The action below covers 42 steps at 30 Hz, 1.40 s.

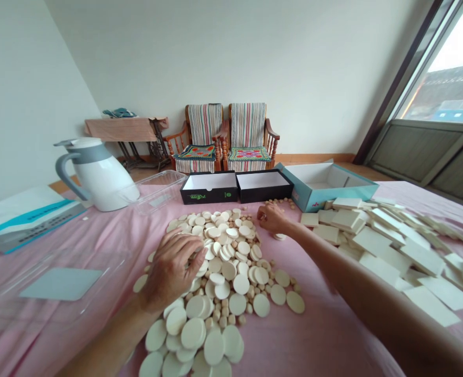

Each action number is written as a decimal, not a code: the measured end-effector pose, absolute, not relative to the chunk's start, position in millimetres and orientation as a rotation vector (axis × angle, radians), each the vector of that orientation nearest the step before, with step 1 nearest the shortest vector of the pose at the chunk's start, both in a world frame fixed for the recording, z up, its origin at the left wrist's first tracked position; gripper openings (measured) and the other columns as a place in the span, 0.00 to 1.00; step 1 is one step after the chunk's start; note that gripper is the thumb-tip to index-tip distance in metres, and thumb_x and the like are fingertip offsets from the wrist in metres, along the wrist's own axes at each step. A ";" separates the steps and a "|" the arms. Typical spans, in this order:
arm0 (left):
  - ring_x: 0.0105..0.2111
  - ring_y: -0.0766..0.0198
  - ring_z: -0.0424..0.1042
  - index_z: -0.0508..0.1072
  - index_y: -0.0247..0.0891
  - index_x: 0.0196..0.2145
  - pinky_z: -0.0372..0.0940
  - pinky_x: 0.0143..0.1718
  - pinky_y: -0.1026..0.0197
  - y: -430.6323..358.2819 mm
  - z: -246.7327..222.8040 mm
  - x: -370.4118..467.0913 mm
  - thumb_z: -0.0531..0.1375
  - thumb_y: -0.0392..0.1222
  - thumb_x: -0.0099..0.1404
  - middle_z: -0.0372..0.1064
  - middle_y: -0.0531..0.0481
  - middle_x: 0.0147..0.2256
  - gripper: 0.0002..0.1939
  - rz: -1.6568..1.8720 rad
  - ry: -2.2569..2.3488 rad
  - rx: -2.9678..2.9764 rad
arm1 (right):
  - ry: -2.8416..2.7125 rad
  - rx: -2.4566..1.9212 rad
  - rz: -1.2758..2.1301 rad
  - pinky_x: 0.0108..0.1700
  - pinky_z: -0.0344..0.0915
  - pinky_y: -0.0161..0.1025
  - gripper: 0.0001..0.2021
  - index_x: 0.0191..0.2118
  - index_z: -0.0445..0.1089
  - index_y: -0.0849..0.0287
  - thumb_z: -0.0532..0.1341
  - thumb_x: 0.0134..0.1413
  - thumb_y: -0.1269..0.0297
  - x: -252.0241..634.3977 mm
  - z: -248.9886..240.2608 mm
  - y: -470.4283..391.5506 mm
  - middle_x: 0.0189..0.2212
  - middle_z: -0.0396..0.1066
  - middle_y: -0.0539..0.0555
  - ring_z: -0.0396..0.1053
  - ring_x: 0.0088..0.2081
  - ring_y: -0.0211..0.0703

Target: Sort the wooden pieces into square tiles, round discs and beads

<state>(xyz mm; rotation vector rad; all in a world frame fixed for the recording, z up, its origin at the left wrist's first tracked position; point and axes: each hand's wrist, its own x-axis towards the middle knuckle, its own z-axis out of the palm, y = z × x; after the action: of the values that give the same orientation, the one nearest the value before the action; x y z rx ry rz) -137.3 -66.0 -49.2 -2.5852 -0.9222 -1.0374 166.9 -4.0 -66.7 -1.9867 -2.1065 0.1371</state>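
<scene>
A heap of pale round wooden discs is spread down the middle of a pink cloth. Small wooden beads or cubes lie mixed in among them. On the heap's left side rests my left hand, its fingers stretched out and thumb apart over the discs. My right hand is at the far right edge of the heap, its fingers curled in; whatever they hold is hidden. Just beyond it is a small group of wooden pieces, and a few discs lie beneath its wrist.
Two black boxes and a teal box stand at the back. Square wooden tiles are piled right. To the left are a white jug, clear plastic trays and a white-and-blue carton.
</scene>
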 end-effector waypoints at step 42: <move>0.39 0.60 0.72 0.72 0.39 0.35 0.60 0.53 0.52 -66.9 -48.5 -136.8 0.56 0.37 0.65 0.75 0.48 0.36 0.05 -1.036 -0.951 -2.581 | -1.959 -2.088 -0.025 0.35 0.57 0.36 0.15 0.45 0.71 0.63 0.50 0.57 0.71 202.7 -51.9 -6.8 0.39 0.71 0.62 0.69 0.38 0.46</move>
<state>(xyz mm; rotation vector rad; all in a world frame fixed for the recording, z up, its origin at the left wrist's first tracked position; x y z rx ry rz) -136.8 -66.9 -48.5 -2.5808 -0.9507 -1.0356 202.7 -6.8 -51.9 -2.0884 -1.9594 -0.0250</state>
